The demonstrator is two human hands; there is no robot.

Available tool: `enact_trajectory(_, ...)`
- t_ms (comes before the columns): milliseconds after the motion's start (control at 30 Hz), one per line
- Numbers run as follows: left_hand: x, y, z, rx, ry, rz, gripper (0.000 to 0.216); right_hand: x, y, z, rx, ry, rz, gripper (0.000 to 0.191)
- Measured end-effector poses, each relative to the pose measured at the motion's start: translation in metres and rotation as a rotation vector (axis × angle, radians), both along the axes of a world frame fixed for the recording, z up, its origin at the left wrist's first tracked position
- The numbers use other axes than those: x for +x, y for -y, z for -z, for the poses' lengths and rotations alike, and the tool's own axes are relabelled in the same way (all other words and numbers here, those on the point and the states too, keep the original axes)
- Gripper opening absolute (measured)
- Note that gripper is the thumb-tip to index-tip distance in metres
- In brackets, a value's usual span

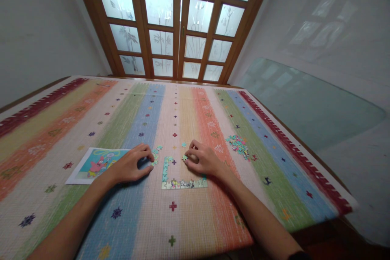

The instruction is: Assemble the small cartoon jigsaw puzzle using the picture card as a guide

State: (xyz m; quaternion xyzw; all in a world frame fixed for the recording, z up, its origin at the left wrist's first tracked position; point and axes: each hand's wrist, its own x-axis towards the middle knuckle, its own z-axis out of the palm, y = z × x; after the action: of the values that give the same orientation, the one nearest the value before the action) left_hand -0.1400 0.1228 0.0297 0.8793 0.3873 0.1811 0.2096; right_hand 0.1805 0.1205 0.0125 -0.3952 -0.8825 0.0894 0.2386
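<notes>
Beyond the near row of the joined puzzle [183, 185], the right hand [203, 159] held one piece [184, 157] in a narrow pinch, likely for fine turning. Left of the puzzle, the left hand [131, 164] curved half open by loose pieces [155, 156], contact unclear. A printed picture [95, 161] lay farther left, seemingly for glancing.

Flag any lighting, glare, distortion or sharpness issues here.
Head view: glazed doors backlit, near white up top; head view: pane-shaped reflections on the right-hand wall; head view: tablecloth stripes fan out toward the camera, wide-angle style; head view: jigsaw pile too small and soft to separate every piece.
</notes>
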Motion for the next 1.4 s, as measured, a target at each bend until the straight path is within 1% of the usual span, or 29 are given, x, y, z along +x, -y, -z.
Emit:
enact_trajectory(167, 0.0, 0.0, 0.002, 0.001, 0.015, -0.003, 0.017, 0.005, -0.002, 0.001, 0.012, 0.029, -0.007, 0.014)
enact_trajectory(367, 0.0, 0.001, 0.0, 0.002, 0.036, 0.019, 0.017, 0.011, -0.005, 0.0, 0.014, 0.034, 0.04, 0.013)
enact_trajectory(467, -0.002, 0.0, 0.0, 0.015, 0.027, 0.006, 0.02, 0.011, -0.005, 0.001, 0.011, 0.046, 0.065, 0.014)
enact_trajectory(567, -0.001, -0.002, 0.003, 0.086, 0.033, -0.056, 0.02, 0.01, -0.005, 0.0, 0.021, 0.054, 0.068, 0.014)
enact_trajectory(733, 0.012, -0.006, 0.014, 0.194, 0.057, -0.245, 0.027, 0.008, -0.003, -0.001, 0.028, 0.038, 0.064, 0.013)
enact_trajectory(867, 0.022, -0.006, 0.019, 0.227, 0.042, -0.311, 0.03, 0.007, -0.002, -0.001, 0.03, 0.03, 0.046, 0.012)
enact_trajectory(1000, 0.019, -0.005, 0.015, 0.227, 0.002, -0.273, 0.035, 0.006, -0.002, -0.001, 0.037, 0.034, 0.026, 0.012)
enact_trajectory(1133, 0.009, -0.003, 0.011, 0.179, -0.032, -0.194, 0.043, 0.006, -0.001, -0.002, 0.041, 0.028, -0.005, 0.013)
enact_trajectory(1233, 0.005, -0.003, 0.01, 0.154, -0.058, -0.166, 0.046, 0.005, -0.001, -0.002, 0.035, 0.023, -0.015, 0.013)
enact_trajectory(1333, 0.004, -0.002, 0.008, 0.156, -0.07, -0.147, 0.044, 0.005, 0.0, -0.001, 0.035, 0.025, -0.016, 0.013)
enact_trajectory(1400, 0.004, -0.001, 0.005, 0.179, -0.073, -0.131, 0.037, 0.005, 0.0, 0.0, 0.041, 0.026, -0.003, 0.014)
